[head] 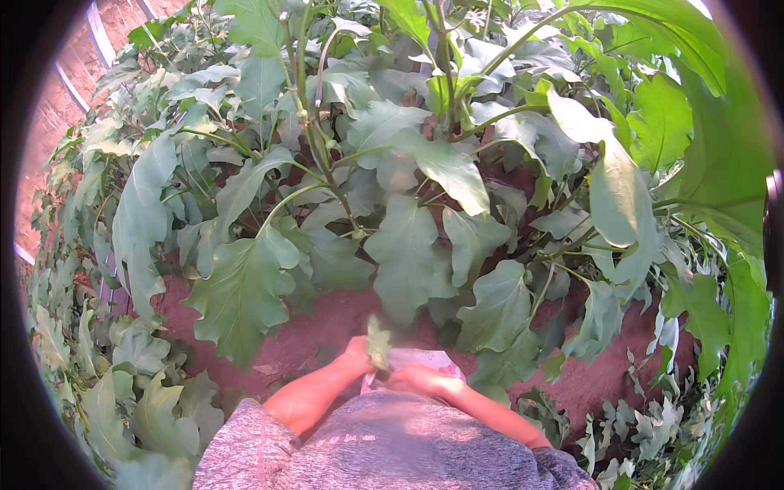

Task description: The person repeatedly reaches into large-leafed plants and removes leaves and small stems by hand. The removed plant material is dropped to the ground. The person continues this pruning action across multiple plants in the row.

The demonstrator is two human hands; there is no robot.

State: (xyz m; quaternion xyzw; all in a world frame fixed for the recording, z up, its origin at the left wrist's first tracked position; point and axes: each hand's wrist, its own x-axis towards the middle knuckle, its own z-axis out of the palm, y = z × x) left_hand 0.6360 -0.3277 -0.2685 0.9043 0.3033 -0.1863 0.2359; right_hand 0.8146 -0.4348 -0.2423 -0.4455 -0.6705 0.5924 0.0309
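Close to my waist, my left hand [358,350] is raised at the left side of a pale, whitish bag [429,359]. A small light-green leaf [378,343] stands right by its fingers and partly covers them, so whether they grip the leaf is hidden. My right hand [409,378] lies at the near edge of the bag with its fingers curled on it. What the bag contains does not show. Just beyond both hands hang broad lobed leaves [404,257] of tall plants that look like eggplant.
Upright green stems [318,141] rise ahead, with foliage on both sides. A large leaf [618,190] hangs close at the right. Reddish-brown soil [294,343] shows beneath the plants. Pale strips [101,33] lie over lighter ground at the upper left.
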